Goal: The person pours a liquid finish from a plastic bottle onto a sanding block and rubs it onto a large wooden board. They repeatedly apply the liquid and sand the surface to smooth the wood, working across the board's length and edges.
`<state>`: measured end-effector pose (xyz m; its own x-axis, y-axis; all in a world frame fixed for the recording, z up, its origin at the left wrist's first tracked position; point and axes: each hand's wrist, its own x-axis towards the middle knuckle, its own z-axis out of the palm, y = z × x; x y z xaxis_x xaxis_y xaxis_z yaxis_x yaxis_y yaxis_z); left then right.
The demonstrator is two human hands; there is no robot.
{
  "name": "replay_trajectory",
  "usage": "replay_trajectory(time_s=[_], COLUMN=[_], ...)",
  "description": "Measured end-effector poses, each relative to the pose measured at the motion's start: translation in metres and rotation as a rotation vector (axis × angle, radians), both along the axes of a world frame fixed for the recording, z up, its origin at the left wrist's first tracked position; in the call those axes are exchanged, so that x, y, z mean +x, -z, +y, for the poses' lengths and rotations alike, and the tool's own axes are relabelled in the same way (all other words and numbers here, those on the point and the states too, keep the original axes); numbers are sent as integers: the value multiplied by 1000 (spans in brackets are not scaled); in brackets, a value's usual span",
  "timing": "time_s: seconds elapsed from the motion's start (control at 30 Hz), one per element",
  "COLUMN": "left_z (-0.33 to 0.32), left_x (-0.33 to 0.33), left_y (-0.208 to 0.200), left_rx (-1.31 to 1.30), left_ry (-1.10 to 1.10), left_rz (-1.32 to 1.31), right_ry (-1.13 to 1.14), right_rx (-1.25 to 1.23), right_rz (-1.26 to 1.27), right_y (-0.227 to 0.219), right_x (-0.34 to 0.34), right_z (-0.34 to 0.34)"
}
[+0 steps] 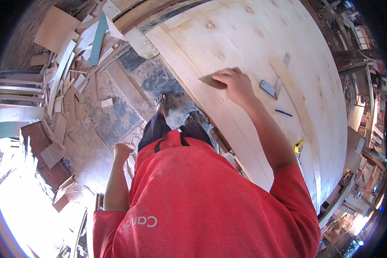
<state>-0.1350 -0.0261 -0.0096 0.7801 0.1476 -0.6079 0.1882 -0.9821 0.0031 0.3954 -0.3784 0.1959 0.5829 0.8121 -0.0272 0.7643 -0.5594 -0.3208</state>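
- Because the thin brown sheet (211, 81) is small, my right hand (236, 84) grips it by one end, probably for control, at the pale wooden panel (309, 56), near its edge.
- My left hand (122, 151) hangs away from the panel, fingers curled; I cannot tell whether it holds anything.
- Blue pen (284, 112), grey block (268, 87) and yellow tape measure (298, 147) lie to my right, seemingly within reach yet out of the way.
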Motion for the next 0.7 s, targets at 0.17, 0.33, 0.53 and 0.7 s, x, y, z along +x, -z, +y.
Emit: replay_trajectory(time_s=[0.17, 0.33, 0.53, 0.7], left_z=[1, -27, -23, -1], left_x=[39, 68, 38, 15], left_y=[-29, -50, -10, 24], left_rx=[-52, -337, -319, -356], left_ry=[-189, -958, -774, -855], left_rz=[-109, -497, -222, -82], right_ry=[-63, -103, -99, -29], right_rx=[-33, -118, -153, -202], right_rz=[-177, -200, -166, -68], right_y=[39, 53, 37, 26], right_x=[36, 29, -31, -78], right_z=[75, 67, -41, -131])
